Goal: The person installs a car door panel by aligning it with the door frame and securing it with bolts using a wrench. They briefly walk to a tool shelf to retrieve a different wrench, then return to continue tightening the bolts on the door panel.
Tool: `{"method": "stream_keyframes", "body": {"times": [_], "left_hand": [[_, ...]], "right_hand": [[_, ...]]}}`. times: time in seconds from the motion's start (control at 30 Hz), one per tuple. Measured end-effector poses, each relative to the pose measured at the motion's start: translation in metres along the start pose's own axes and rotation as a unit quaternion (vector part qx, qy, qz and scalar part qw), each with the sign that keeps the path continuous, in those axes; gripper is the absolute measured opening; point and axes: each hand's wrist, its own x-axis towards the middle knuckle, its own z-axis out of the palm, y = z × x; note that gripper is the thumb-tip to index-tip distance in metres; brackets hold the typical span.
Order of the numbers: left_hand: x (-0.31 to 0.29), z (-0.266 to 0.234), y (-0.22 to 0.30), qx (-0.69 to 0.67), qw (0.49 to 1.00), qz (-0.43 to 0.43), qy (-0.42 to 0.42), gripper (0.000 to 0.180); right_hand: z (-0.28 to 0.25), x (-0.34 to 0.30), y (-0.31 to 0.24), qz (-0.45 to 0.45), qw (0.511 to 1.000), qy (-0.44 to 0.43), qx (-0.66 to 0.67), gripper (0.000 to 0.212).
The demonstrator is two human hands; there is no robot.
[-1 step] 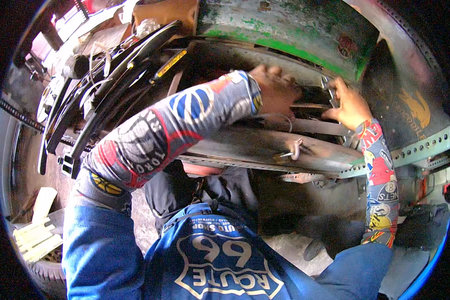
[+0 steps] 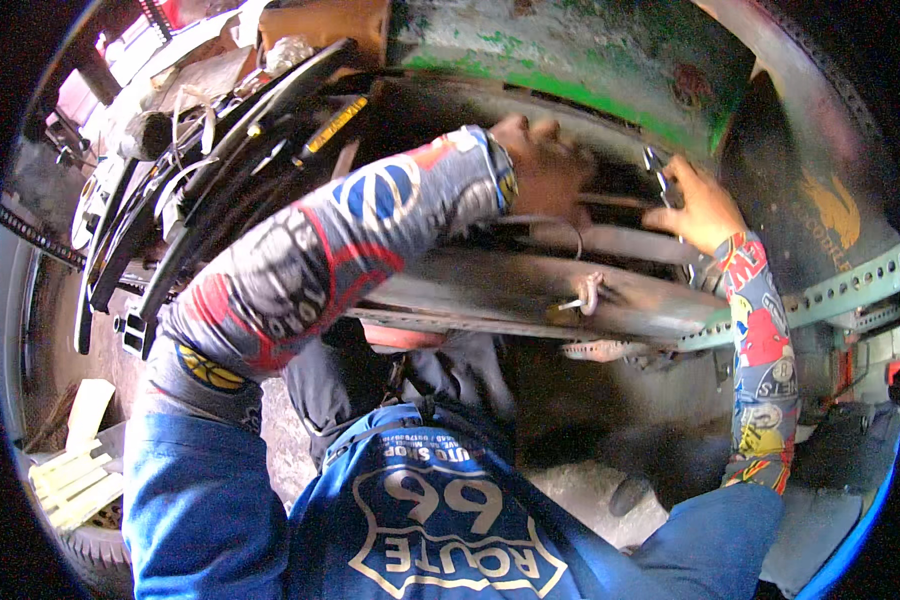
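Note:
Both my arms, in patterned sleeves, reach up under a vehicle's green, rusty body [image 2: 570, 60]. My left hand [image 2: 542, 158] is curled inside the dark gap above a dirty metal frame rail [image 2: 490, 290]; whatever it grips is hidden. My right hand [image 2: 698, 208] is at the same gap further right, its fingers closed around a small shiny metal wrench [image 2: 656, 168]. A bent metal hook [image 2: 586, 292] hangs on the rail below my hands.
Black leaf springs [image 2: 220, 160] curve along the left. A green perforated angle bracket [image 2: 850, 285] runs at the right. A tyre [image 2: 90, 545] and pale wood pieces [image 2: 70, 480] lie at the lower left. My blue overalls [image 2: 440, 520] fill the bottom.

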Motion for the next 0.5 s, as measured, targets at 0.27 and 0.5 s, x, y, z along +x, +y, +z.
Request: {"method": "stream_keyframes", "body": {"times": [0.27,0.5], "left_hand": [[0.001,-0.003,-0.017,-0.143,0.988,-0.026,-0.056,0.062],[-0.033,-0.047,0.010,-0.094,0.968,-0.186,0.139,0.024]], "right_hand": [[-0.001,-0.028,-0.028,-0.034,0.988,-0.151,0.024,0.071],[0.027,-0.029,0.009,-0.125,0.986,-0.066,-0.094,0.045]]}}
